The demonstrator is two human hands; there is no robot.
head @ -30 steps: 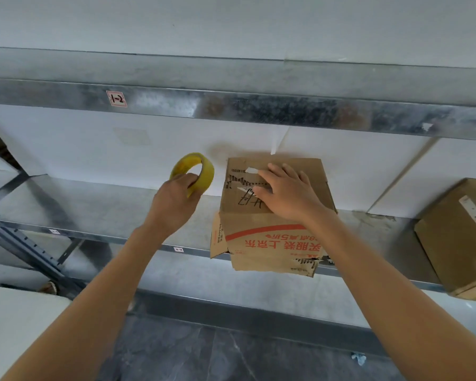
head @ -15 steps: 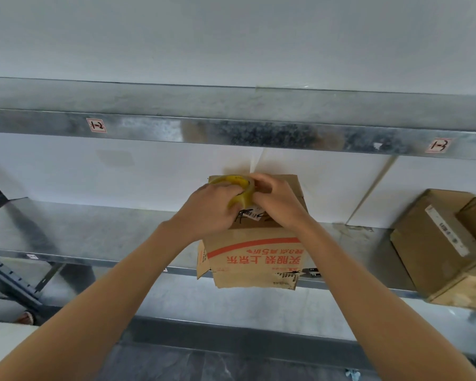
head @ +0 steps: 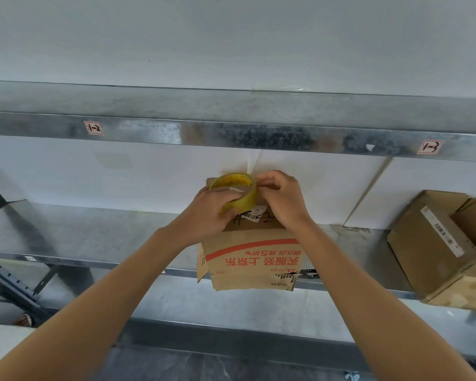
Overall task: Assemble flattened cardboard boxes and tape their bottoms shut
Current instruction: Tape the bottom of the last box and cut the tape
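The left hand (head: 208, 213) brought the tape roll (head: 248, 198) over the box (head: 253, 251).

The left forearm (head: 107, 292) and right forearm (head: 368, 284), both bare, reach forward and up from the lower corners and meet in the middle, wrists near each other. The left grip (head: 212, 213) is curled round a tape roll (head: 248, 198), holding it tilted, knuckles toward the camera. The right grip (head: 282, 199) sits just beside it, fingers bent and pinching at the roll's right edge.

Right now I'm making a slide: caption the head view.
Left hand holds a yellow tape roll over a cardboard box on a metal shelf; right hand pinches the roll's edge.
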